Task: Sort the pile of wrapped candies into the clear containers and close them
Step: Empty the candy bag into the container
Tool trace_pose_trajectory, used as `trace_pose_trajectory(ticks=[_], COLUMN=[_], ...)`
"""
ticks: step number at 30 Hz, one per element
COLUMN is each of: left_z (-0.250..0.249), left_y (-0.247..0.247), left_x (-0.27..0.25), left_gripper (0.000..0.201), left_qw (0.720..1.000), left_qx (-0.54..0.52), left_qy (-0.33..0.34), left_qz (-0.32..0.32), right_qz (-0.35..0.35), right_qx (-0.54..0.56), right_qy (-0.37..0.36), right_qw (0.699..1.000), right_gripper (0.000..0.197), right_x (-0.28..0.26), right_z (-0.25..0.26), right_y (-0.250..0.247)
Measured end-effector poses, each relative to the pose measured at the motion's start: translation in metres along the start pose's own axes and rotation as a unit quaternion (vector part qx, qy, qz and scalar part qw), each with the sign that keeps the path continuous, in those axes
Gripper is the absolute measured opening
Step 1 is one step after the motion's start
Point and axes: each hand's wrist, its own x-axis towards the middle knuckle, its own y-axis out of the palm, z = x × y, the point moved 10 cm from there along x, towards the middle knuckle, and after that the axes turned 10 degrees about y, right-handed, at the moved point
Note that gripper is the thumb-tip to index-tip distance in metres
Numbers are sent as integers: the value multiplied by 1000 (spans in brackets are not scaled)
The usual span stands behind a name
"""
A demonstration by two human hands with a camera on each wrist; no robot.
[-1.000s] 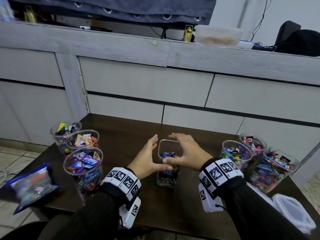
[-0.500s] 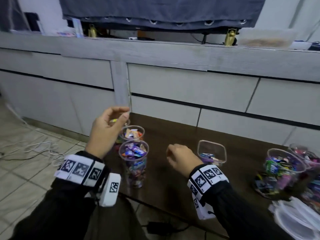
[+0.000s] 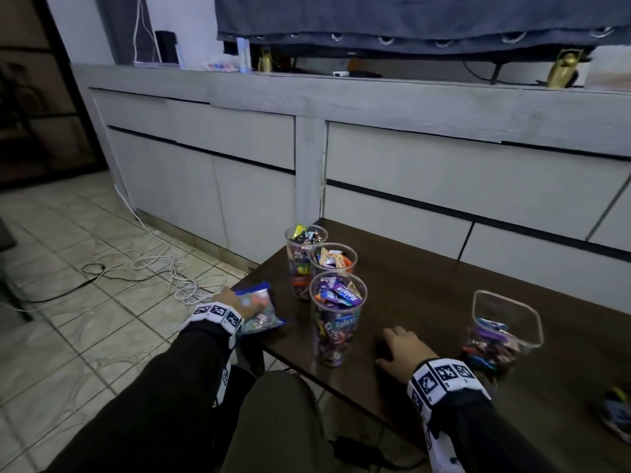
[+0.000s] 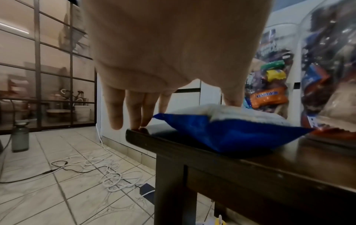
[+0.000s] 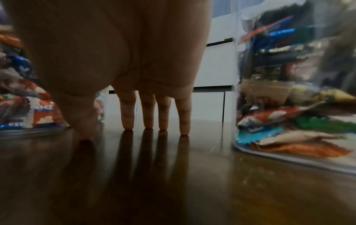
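Observation:
A blue candy bag (image 3: 261, 310) lies at the left corner of the dark table (image 3: 426, 295). My left hand (image 3: 235, 302) is on it. In the left wrist view the left hand (image 4: 181, 106) has straight fingers (image 4: 134, 118) reaching the table corner beside the bag (image 4: 231, 134), thumb on top. My right hand (image 3: 403, 349) lies flat on the table, holding nothing; its fingertips (image 5: 148, 126) touch the wood. Three clear round cups (image 3: 338, 322) full of wrapped candies stand between the hands. A square clear container (image 3: 507, 326), part full and without a lid, stands right of my right hand.
Another candy container (image 3: 618, 411) shows at the right edge. A grey cabinet (image 3: 444, 172) runs behind the table. Cables (image 3: 164, 271) lie tangled on the tiled floor to the left. In the right wrist view the square container (image 5: 298, 106) stands close on the right.
My left hand came down from above the cups onto the blue bag at the table corner. My right hand uncurled and now lies flat on the table. The head view swung left.

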Motion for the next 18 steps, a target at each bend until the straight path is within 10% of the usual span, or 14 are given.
trace_pose_trajectory(ticks=[11, 18], left_z=[1, -13], left_y=[-1, -56], left_x=[12, 9], left_gripper=[93, 91], left_qw=[992, 923], left_qx=[-111, -286], left_qy=[-24, 87], left_qz=[-54, -241], right_qz=[-22, -7], right_qx=[-5, 16], right_qy=[-11, -30], right_qw=[1000, 999], right_gripper=[64, 63], right_x=[-8, -11], right_z=[1, 0], right_y=[1, 0])
